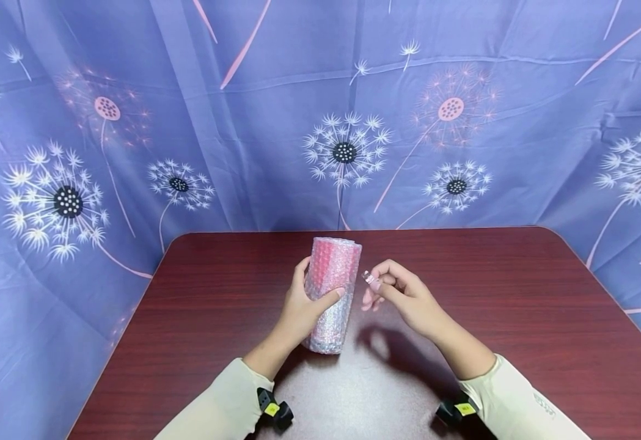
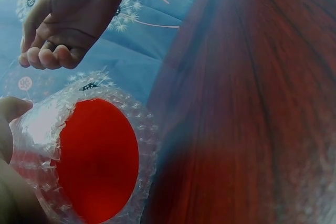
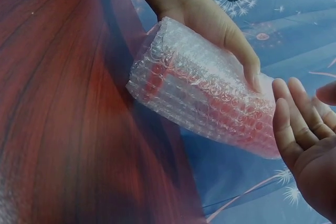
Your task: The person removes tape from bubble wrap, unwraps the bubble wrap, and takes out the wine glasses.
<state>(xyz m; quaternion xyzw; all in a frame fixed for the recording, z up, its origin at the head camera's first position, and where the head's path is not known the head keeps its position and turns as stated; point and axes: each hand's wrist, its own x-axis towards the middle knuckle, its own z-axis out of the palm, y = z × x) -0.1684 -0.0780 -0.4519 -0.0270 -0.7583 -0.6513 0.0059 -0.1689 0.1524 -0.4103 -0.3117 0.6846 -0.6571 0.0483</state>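
A red cylinder (image 2: 100, 161) is rolled in clear bubble wrap (image 1: 333, 305) and held tilted over the table. My left hand (image 1: 302, 308) grips it from the left side, with the thumb lying across the front of the wrap. The left wrist view looks onto the round red end, ringed by the wrap's loose edge. Just to the right of the roll, my right hand (image 1: 408, 299) pinches a small clear, shiny piece (image 1: 368, 277), like a bit of tape, between thumb and forefinger. Its other fingers are loosely bent in the left wrist view.
The dark red wood-grain table (image 1: 199, 318) spreads under both hands, its rounded back corners near the wall. Behind it hangs a blue cloth (image 1: 265, 140) printed with dandelions. Each wrist carries a small black camera (image 1: 283, 415) below a pale sleeve (image 1: 216, 406).
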